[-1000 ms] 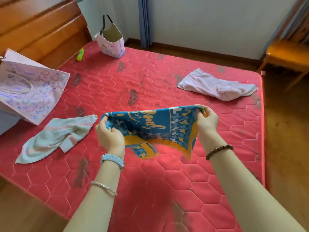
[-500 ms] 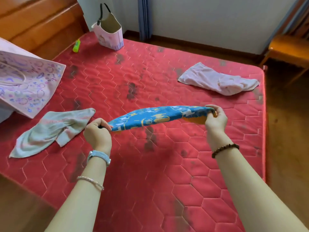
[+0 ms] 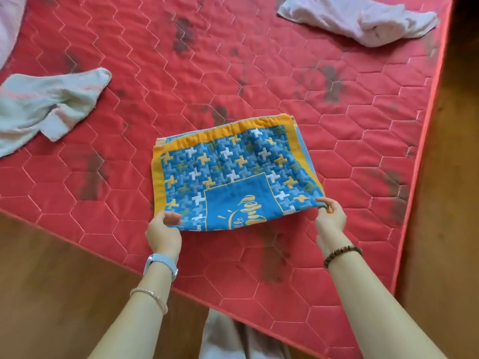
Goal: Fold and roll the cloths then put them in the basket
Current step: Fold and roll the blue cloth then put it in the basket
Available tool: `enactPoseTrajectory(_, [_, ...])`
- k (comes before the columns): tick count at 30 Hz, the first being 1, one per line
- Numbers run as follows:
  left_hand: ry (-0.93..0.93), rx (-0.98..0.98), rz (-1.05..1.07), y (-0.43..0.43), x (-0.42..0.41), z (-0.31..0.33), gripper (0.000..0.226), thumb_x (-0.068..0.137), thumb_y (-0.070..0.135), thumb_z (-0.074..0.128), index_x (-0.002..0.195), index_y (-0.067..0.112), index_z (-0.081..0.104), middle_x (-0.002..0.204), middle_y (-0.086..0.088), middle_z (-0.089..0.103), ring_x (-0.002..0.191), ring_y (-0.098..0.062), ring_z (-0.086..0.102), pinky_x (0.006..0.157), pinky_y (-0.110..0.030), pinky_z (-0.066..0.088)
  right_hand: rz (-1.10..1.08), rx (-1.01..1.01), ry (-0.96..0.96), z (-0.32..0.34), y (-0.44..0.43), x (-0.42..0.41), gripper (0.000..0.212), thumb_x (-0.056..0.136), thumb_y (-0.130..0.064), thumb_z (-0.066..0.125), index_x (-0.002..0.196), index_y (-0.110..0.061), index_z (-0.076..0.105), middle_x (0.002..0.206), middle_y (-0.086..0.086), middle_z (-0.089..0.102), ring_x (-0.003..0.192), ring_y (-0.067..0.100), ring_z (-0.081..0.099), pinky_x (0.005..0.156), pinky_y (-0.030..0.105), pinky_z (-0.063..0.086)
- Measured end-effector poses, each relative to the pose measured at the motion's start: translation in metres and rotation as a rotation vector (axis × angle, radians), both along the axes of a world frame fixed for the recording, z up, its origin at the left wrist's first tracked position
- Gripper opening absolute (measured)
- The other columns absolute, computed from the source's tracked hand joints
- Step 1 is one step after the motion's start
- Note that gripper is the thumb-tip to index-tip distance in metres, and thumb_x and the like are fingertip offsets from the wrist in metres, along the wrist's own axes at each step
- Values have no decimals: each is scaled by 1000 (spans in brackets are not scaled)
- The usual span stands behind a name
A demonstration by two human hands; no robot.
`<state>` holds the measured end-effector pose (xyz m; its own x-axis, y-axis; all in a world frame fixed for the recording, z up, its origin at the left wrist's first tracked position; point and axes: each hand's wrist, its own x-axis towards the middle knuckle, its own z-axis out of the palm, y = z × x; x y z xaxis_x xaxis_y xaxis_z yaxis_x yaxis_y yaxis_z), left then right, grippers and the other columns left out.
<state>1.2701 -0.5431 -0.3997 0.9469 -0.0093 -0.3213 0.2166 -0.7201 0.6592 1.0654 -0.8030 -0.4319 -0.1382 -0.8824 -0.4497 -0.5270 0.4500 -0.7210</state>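
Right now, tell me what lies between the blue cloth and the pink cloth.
Nothing but stained mattress separates blue cloth and pink cloth, seen in the head view.

patterned cloth (image 3: 233,172), between left grip (image 3: 163,229) and right grip (image 3: 330,216): blue ground, orange-yellow border, scattered white, yellow and olive cross shapes. plain blue panel with yellow script nearest the grips.
mattress (image 3: 207,73): red, hexagon quilting in paler stitch, dark grey smudges.
green cloth (image 3: 39,104), far left of left grip: pale green, pink stripe.
pink cloth (image 3: 363,22), well beyond right grip: pale pink-white.
floor (image 3: 51,281): brown wood.
watch strap (image 3: 162,265): light blue.
bead bracelet (image 3: 342,255): dark brown.
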Motion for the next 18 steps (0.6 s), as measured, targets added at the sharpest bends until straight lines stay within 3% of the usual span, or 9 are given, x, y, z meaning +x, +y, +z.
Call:
enactPoseTrajectory(3, [23, 24, 8, 9, -12, -19, 53, 66, -26, 35, 84, 14, 66, 88, -2, 68, 88, -21, 65, 87, -33, 50, -31, 51, -8, 2, 9, -6, 49, 82, 10, 40, 82, -28, 70, 104, 14, 71, 67, 18, 57, 57, 19, 48])
enactPoseTrajectory(5, [17, 69, 13, 9, -15, -27, 57, 68, -25, 38, 93, 17, 66, 104, -6, 65, 103, -27, 61, 88, -36, 46, -30, 78, 3, 5, 8, -7, 50, 81, 16, 36, 95, -18, 70, 104, 12, 67, 70, 17, 56, 44, 9, 41])
enactPoseTrajectory(8, [23, 159, 55, 8, -14, -32, 57, 74, -22, 42, 108, 16, 67, 125, -14, 54, 114, -32, 52, 84, -33, 39, -27, 103, 64, 5, 6, -8, 51, 79, 15, 38, 102, -17, 71, 107, 8, 62, 72, 17, 54, 49, 17, 40])
enactPoseTrajectory(10, [39, 182, 101, 9, -9, -34, 52, 78, -17, 47, 112, 17, 66, 133, -12, 52, 121, -32, 49, 87, -36, 38, -50, 89, 82, 2, 2, -5, 45, 77, 7, 42, 91, -24, 70, 115, 12, 62, 78, 19, 55, 63, 25, 49])
enactPoseTrajectory(12, [73, 172, 137, 7, -3, -35, 51, 81, -15, 47, 118, 16, 63, 138, -10, 48, 124, -30, 48, 83, -31, 37, -54, 75, 118, 1, -2, -2, 44, 72, 2, 38, 80, -29, 69, 115, 10, 60, 84, 21, 53, 77, 33, 49])
enactPoseTrajectory(15, [99, 112, 149, 2, 9, -36, 48, 88, -14, 42, 126, 10, 59, 141, -14, 44, 122, -28, 49, 72, -13, 30, -5, 71, 137, 3, -11, 12, 48, 75, 2, 38, 93, -26, 73, 102, 7, 55, 70, 18, 47, 65, 25, 42])
enactPoseTrajectory(18, [84, 49, 144, -2, 33, -41, 41, 94, -7, 44, 129, 10, 56, 140, -13, 46, 109, -16, 56, 75, -15, 31, 47, 77, 71, 7, -20, 32, 42, 84, 2, 43, 104, -23, 69, 96, 2, 61, 53, 11, 42, 44, 19, 37])
